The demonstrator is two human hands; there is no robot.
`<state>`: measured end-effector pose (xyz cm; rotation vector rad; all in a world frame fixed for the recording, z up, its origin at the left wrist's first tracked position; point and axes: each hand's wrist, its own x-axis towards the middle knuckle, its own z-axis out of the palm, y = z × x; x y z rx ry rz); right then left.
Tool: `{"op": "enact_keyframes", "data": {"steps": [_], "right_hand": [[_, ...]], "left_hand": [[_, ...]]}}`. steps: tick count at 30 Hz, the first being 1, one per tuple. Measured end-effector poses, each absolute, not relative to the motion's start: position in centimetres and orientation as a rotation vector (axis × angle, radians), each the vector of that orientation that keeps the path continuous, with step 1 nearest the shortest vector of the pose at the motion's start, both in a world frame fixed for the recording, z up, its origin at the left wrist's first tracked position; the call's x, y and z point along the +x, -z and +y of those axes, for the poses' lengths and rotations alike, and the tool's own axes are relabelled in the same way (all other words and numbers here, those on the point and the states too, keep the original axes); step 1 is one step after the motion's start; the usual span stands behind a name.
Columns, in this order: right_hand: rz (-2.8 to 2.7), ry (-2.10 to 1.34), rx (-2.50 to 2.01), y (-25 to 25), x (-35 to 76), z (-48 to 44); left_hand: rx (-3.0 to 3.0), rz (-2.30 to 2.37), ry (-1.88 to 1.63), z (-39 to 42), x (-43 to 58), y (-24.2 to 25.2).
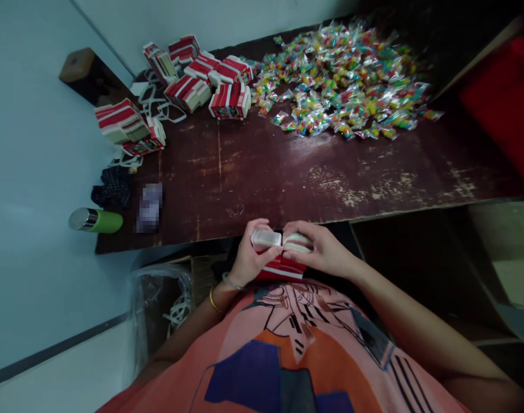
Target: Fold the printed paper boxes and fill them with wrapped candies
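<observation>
Close to my body, at the table's front edge, my left hand (pixel 253 255) grips the left part of a stack of flat red and white cards (pixel 267 239). My right hand (pixel 320 248) is wrapped round the right part of the stack (pixel 298 243), thumb and fingers on opposite sides. A narrow dark gap shows between the two parts. Below them, near my lap, lies a red piece with a white stripe (pixel 283 271); whether it joins the stack I cannot tell.
The dark red table (pixel 262 172) bears a heap of wrapped candies (pixel 343 80), bundles of red and white cards (pixel 230 102), white straps (pixel 150 103), a wooden block (pixel 94 74), a green bottle (pixel 102 221) and a dark cloth (pixel 112 186). A plastic-lined bin (pixel 144 304) stands lower left.
</observation>
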<state>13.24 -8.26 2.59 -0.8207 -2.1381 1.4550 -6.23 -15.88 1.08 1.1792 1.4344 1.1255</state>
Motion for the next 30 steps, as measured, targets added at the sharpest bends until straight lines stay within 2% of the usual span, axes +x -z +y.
{"op": "enact_keyframes", "data": {"steps": [4, 9, 13, 18, 21, 25, 27, 30], "right_hand": [[-1.895, -1.533, -0.853, -1.6, 12.8, -7.1], [-1.378, -2.004, -0.917, 1.0, 13.7, -9.9], [-1.237, -2.313, -0.922, 2.1, 13.1, -12.4], [-1.245, -2.438, -1.014, 2.6, 13.6, -13.5], [-1.272, -2.405, -0.935, 2.4, 14.2, -13.5], [-1.308, -2.247, -0.872, 1.7, 13.9, -12.5], [-1.391, -2.063, -0.911, 1.4, 13.6, -11.7], [-1.619, -1.575, -1.095, 0.9, 13.5, -10.6]], "left_hand": [[0.847, 1.287, -1.058, -16.4, -6.9, -0.3], [0.590, 1.246, -0.972, -18.4, -7.8, 0.7], [0.541, 1.272, -0.962, -19.4, -8.0, 1.1], [0.571, 1.193, -0.836, -21.0, -8.2, 1.0], [0.609, 1.165, -0.807, -21.2, -8.3, 0.9], [0.641, 1.208, -1.013, -19.3, -7.9, 0.9], [0.612, 1.237, -1.137, -17.9, -7.5, 0.7], [0.574, 1.268, -1.214, -16.2, -7.3, 0.3]]}}
